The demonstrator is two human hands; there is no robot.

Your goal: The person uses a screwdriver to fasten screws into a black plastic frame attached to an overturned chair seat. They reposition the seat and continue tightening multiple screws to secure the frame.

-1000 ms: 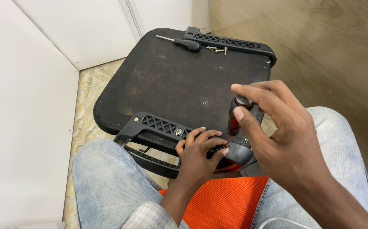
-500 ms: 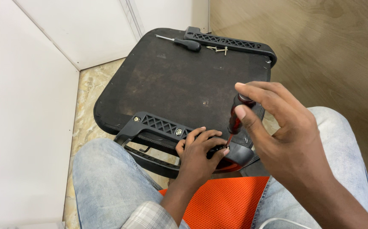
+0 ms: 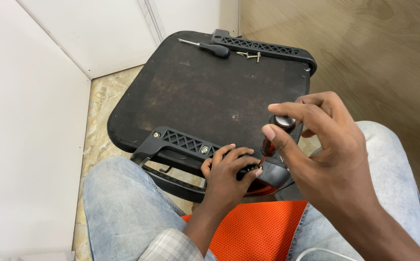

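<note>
I see the black seat pan (image 3: 210,96) lying upside down across my knees, its near edge propped on my jeans so the bracket (image 3: 181,142) faces up. My left hand (image 3: 227,169) presses on that bracket near the screw spot, steadying it. My right hand (image 3: 326,145) has its grip closed round the red-handled screwdriver (image 3: 273,140), fingertips on the cap, the tool upright with its tip at the bracket. A spare black screwdriver (image 3: 210,47) and loose screws (image 3: 249,55) lie at the far edge. Since a moment ago, my right fingers have shifted slightly round the cap; nothing else moved.
</note>
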